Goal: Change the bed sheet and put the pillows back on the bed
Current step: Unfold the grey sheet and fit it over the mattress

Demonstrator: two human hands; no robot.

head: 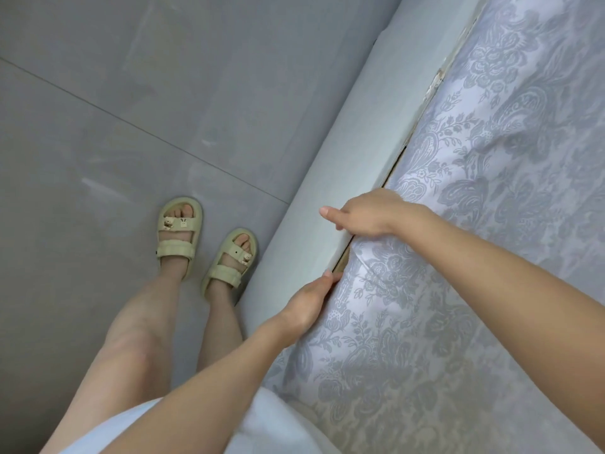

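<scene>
A white bed sheet (491, 191) with a grey floral pattern covers the mattress on the right side of the head view. Its edge runs down into the gap beside the pale blue-grey bed frame rail (357, 126). My right hand (370, 213) is at that gap, fingers curled down over the sheet's edge, thumb stretched out over the rail. My left hand (311, 299) lies lower along the same edge, fingertips pressed into the gap on the sheet. No pillows are in view.
A grey tiled floor (131, 109) fills the left side. My feet in pale yellow sandals (178, 237) stand close beside the rail. A bit of light clothing shows at the bottom edge.
</scene>
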